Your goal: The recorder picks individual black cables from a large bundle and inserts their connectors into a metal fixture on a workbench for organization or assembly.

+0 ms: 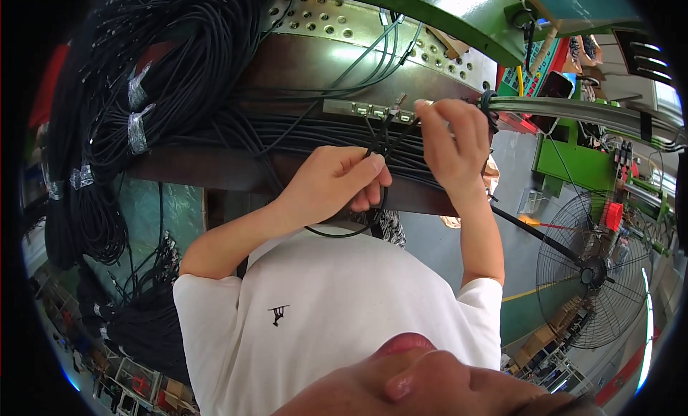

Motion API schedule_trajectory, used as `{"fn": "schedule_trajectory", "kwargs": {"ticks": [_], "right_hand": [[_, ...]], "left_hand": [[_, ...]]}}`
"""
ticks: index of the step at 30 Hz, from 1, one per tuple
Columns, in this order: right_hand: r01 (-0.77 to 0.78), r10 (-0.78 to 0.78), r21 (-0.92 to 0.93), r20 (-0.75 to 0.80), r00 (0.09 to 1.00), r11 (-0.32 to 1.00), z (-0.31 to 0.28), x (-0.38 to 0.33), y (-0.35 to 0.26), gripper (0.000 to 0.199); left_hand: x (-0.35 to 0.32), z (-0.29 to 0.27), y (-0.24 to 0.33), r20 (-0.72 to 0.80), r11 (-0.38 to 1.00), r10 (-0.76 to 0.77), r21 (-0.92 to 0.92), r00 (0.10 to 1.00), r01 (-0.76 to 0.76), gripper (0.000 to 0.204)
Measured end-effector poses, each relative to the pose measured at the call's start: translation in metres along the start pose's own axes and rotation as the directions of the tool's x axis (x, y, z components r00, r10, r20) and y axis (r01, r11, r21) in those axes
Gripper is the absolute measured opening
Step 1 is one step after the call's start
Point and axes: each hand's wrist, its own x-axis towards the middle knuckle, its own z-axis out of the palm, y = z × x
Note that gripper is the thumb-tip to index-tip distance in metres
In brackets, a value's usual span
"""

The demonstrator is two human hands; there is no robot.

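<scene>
Cables (380, 139) hang just on the near side of the strip (335, 107), which holds small pale pieces (378, 112); left hand (337, 178) pinches them, right hand (455, 145) pinches one near the strip's right end.

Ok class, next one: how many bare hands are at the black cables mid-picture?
2. The left hand is closed on a black cable near the middle; the right hand is raised to its right, by the metal strip. Neither is hidden.
</scene>
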Motion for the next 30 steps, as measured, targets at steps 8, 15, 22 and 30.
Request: {"fn": "schedule_trajectory", "kwargs": {"ticks": [8,15,22,30], "right_hand": [[-0.245,0.209,0.324,0.144,0.967,0.914,0.019,-0.036,-0.006,0.03],[-0.105,0.033,0.364,0.197,0.98,0.926,0.016,-0.033,0.006,0.029],[-0.06,-0.031,0.292,0.295,0.955,0.955,0.009,-0.027,0.015,0.029],[-0.095,-0.024,0.383,0.294,0.956,0.919,0.01,-0.026,0.015,0.024]], "left_hand": [[-0.013,-0.013,0.024,0.035,0.972,0.214,-0.11,0.976,-0.209,0.051],[0.009,0.004,0.0,0.16,0.996,0.005,-0.086,0.987,0.009,0.048],[0.016,0.0,-0.002,0.187,0.993,-0.038,-0.102,0.982,0.058,0.047],[0.017,-0.002,-0.004,0.183,0.99,-0.046,-0.126,0.982,0.07,0.047]]}}
